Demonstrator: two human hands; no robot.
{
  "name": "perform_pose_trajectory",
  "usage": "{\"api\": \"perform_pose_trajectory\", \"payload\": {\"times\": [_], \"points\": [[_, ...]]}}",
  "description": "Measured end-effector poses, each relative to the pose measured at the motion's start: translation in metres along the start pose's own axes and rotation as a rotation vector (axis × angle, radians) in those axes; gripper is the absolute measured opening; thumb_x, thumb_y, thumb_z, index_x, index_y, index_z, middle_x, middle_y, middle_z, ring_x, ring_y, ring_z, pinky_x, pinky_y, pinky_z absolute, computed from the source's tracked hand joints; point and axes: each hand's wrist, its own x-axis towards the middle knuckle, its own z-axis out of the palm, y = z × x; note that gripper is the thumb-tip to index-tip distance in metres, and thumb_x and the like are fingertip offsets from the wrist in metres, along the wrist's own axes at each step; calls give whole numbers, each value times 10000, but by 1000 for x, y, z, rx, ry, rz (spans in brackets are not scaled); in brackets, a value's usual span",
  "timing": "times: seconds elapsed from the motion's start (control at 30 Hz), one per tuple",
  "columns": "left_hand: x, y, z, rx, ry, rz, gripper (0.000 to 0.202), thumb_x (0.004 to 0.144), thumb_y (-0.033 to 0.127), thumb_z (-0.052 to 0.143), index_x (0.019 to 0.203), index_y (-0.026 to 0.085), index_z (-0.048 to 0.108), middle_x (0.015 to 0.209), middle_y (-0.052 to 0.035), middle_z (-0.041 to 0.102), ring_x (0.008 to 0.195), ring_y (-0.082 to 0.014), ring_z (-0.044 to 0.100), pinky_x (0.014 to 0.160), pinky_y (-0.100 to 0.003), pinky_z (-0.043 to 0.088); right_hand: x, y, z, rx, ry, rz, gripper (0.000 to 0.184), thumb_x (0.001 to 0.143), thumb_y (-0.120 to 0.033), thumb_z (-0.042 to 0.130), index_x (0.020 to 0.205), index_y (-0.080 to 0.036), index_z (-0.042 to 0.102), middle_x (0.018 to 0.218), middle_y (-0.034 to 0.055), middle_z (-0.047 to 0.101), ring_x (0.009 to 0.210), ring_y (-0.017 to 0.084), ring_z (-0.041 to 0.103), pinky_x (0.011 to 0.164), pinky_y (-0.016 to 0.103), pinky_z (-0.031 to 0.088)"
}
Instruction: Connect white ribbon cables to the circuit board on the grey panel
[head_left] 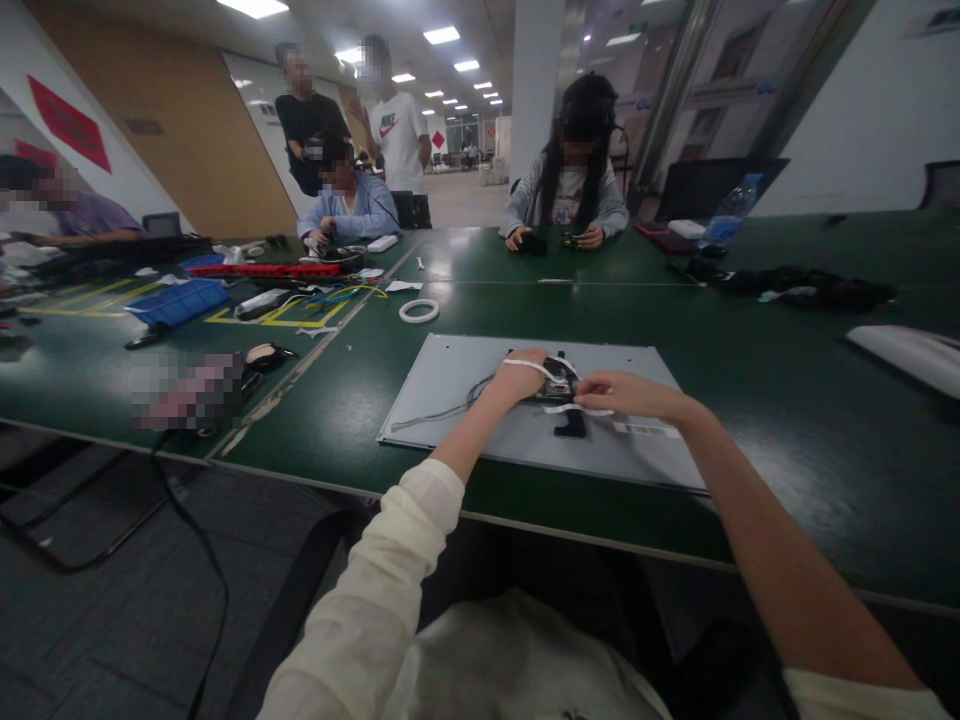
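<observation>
A flat grey panel (442, 385) lies on the green table in front of me. On its middle sits a small black part with a circuit board (559, 380). My left hand (523, 373) is at the left side of this part, fingers curled and mostly hidden. A white strip (550, 371) runs across this hand towards the board. My right hand (609, 390) is at the board's right edge, thumb and fingers pinched together; what they hold is too small to make out. Another white strip (561, 408) passes beneath its fingertips. Below them lies a black bracket-like piece (571, 424). Grey cables (431, 416) trail leftward.
A white ring (418, 311) lies beyond the panel. Leftward are a blue bin (178, 302), coloured wires (341, 295) and a dark pouch-like item (199, 392). A bottle (729, 212) and black cloth-like bundle (806, 288) lie right. Several people sit or stand around.
</observation>
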Motion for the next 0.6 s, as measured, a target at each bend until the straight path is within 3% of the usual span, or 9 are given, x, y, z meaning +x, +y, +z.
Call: {"api": "perform_pose_trajectory", "payload": {"times": [0.17, 0.33, 0.5, 0.6], "points": [[1, -2, 3, -18, 14, -4, 214, 878, 181, 399, 998, 152, 574, 1040, -71, 643, 935, -147, 595, 846, -231, 441, 1, 1, -1, -11, -78, -57, 418, 726, -554, 553, 859, -174, 666, 863, 49, 649, 815, 194, 572, 708, 276, 426], [0, -1, 2, -66, 22, 5, 240, 878, 173, 393, 1031, 129, 573, 1074, -98, 633, 971, -158, 587, 885, -256, 431, -1, 0, -2, -52, -75, -73, 391, 719, -542, 560, 818, -182, 674, 898, 56, 631, 858, 208, 558, 727, 286, 413], [0, 0, -1, -165, 53, -14, 264, 844, 119, 405, 1044, 103, 577, 1071, -120, 635, 993, -182, 583, 892, -284, 437, -4, -1, -4, 94, -102, -48, 374, 706, -532, 573, 815, -179, 635, 783, 28, 614, 763, 171, 550, 677, 271, 405], [1, 0, -3, -276, 137, -27, 329, 849, 105, 385, 1134, 82, 547, 1163, -137, 599, 1055, -184, 559, 940, -286, 411, -6, -3, -5, 209, -102, -52, 372, 707, -530, 575, 822, -177, 611, 792, 23, 624, 766, 161, 556, 698, 272, 409]]}}
